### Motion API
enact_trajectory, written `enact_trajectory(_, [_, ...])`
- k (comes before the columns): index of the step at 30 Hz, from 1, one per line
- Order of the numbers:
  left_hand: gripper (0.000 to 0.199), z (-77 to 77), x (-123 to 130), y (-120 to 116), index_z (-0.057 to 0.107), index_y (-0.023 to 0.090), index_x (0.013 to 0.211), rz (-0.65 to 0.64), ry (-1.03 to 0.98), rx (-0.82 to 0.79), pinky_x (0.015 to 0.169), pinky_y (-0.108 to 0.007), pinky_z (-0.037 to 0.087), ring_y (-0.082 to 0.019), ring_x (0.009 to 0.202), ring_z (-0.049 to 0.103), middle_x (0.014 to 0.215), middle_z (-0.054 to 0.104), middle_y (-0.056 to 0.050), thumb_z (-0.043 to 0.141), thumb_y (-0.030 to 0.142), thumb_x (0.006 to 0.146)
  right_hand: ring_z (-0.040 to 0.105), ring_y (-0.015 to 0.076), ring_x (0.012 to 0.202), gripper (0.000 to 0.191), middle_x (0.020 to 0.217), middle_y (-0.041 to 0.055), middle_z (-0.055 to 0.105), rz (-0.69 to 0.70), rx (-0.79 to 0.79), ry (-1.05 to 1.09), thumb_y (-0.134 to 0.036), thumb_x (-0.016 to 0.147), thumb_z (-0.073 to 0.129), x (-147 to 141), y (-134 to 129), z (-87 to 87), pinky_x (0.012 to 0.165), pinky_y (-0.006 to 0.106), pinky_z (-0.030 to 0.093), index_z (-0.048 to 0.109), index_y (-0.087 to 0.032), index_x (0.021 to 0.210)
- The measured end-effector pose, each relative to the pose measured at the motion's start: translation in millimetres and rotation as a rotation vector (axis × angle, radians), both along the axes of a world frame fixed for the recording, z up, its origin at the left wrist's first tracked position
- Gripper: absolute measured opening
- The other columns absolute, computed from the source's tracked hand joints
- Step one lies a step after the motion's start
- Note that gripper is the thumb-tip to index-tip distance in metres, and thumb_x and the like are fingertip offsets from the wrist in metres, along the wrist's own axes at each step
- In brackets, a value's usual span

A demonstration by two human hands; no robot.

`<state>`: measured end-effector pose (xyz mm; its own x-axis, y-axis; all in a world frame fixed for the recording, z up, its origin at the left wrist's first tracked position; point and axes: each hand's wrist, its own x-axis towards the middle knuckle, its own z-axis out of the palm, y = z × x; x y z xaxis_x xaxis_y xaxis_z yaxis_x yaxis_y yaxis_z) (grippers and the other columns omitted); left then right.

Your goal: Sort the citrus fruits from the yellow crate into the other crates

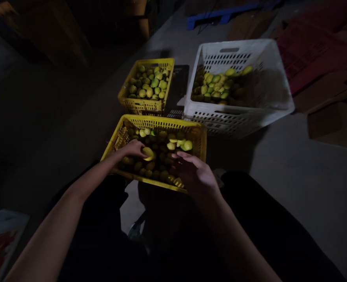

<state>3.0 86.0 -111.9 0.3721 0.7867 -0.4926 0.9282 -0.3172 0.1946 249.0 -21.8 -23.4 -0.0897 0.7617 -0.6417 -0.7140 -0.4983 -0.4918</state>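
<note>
Directly in front of me a yellow plastic crate [164,122] holds many yellow-green lemons [171,145], most of them in shadow. Over its left half, my left hand [134,149] is closed on a yellow lemon [148,154], gripping it at its left end. My right hand [195,170] hovers above the crate's right side, fingers stretched toward the left and apart. No fruit shows in it, though its palm side is dark and partly hidden.
Beyond stands a second yellow crate [140,102] filled with yellow and green lemons. A taller white crate [238,113], partly filled with lemons, is at the right. Cardboard boxes [335,125] and red sacking [317,51] lie farther right; a blue pallet [208,17] is behind.
</note>
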Motion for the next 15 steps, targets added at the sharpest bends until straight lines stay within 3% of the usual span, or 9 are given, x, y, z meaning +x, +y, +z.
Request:
enact_trajectory(2, [0.052,47.8,13,-2,0.073,0.014,0.100,0.010,-0.188,0.163,0.088,-0.035,0.045,-0.027,0.095,0.064,0.096,0.073,-0.010,0.069,0.055,0.069,0.066,0.0163,0.069,0.012,0.076,0.0002,0.070,-0.050,-0.012,-0.024,-0.019,0.065,0.067,-10,0,-3.5,0.063,0.029,0.055,0.063,-0.023,0.075])
enact_trajectory(5, [0.054,117.9,34,-22,0.069,0.014,0.108,-0.004,-0.457,0.398,0.095,-0.038,0.043,-0.026,0.104,0.061,0.108,0.070,-0.010,0.070,0.053,0.070,0.068,0.0201,0.075,0.019,0.079,0.0018,0.067,0.006,-0.053,0.096,-0.036,0.073,0.066,-22,-1,3.8,0.071,0.039,0.057,0.060,-0.025,0.087])
enact_trajectory(7, [0.051,150.4,42,-39,0.066,0.018,0.114,-0.070,-0.618,0.402,0.097,-0.038,0.043,-0.023,0.109,0.059,0.116,0.068,-0.007,0.067,0.050,0.075,0.068,0.0218,0.080,0.029,0.085,0.0048,0.069,0.050,-0.006,0.250,-0.049,0.079,0.060,-24,1,15.3,0.073,0.041,0.058,0.059,-0.023,0.092])
enact_trajectory(8, [0.047,159.3,43,-46,0.065,0.019,0.116,-0.092,-0.674,0.382,0.098,-0.037,0.043,-0.021,0.110,0.059,0.118,0.067,-0.007,0.065,0.048,0.079,0.068,0.0204,0.079,0.031,0.085,0.0052,0.069,0.042,0.032,0.303,-0.052,0.081,0.056,-22,2,21.5,0.072,0.038,0.058,0.060,-0.022,0.091])
enact_trajectory(9, [0.044,162.4,42,-51,0.064,0.020,0.116,-0.096,-0.709,0.360,0.098,-0.035,0.043,-0.020,0.110,0.059,0.119,0.066,-0.006,0.061,0.047,0.082,0.068,0.0180,0.076,0.031,0.083,0.0045,0.069,0.017,0.068,0.331,-0.051,0.084,0.053,-19,4,27.2,0.069,0.033,0.058,0.060,-0.021,0.090])
enact_trajectory(11, [0.039,150.9,35,-54,0.064,0.019,0.116,-0.033,-0.699,0.340,0.096,-0.033,0.044,-0.019,0.110,0.059,0.119,0.066,-0.006,0.053,0.045,0.089,0.065,0.0130,0.067,0.027,0.073,0.0016,0.067,-0.063,0.070,0.316,-0.046,0.087,0.051,-11,8,35.1,0.062,0.024,0.056,0.059,-0.021,0.084])
enact_trajectory(13, [0.038,119.4,25,-50,0.064,0.016,0.114,0.074,-0.573,0.291,0.094,-0.031,0.045,-0.019,0.108,0.060,0.117,0.067,-0.007,0.046,0.042,0.093,0.063,0.0116,0.062,0.024,0.067,0.0003,0.065,-0.140,0.029,0.279,-0.043,0.087,0.051,-3,11,37.4,0.058,0.021,0.055,0.059,-0.021,0.081])
enact_trajectory(15, [0.036,77.2,14,-42,0.065,0.015,0.112,0.138,-0.327,0.099,0.090,-0.029,0.047,-0.019,0.103,0.062,0.114,0.068,-0.007,0.044,0.038,0.094,0.063,0.0124,0.062,0.024,0.067,0.0009,0.065,-0.172,-0.008,0.273,-0.043,0.087,0.052,1,12,35.8,0.057,0.022,0.056,0.059,-0.021,0.081])
